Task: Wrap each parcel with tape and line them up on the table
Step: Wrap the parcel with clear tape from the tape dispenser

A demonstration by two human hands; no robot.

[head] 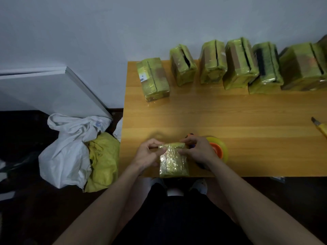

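At the near edge of the wooden worktop (230, 121), a small parcel (173, 160) is lying between the 2 hands, its lower end reaching the worktop's lip. The left hand (147, 153) is gripping the parcel's upper left side with curled fingers, and the right hand (196, 151) is pinching its upper right corner, so both hands are grasping it. The parcel is looking like a soft, flattish rectangle, sheathed in crinkled, glossy yellow-green film that is catching the light. Just behind the right hand, a roll of yellowish tape (218, 149) with an orange core is sitting on the worktop, partly hidden by the wrist. Along the far edge, 6 wrapped boxes (212, 63) are standing in a row, brown cardboard showing through shiny yellow-green tape; the leftmost one (153, 79) is carrying a small white label. A yellow utility knife (320, 127) is resting at the right edge. On the dark floor to the left, a crumpled white sack (67, 151) is slumping against a yellow bag (104, 163).
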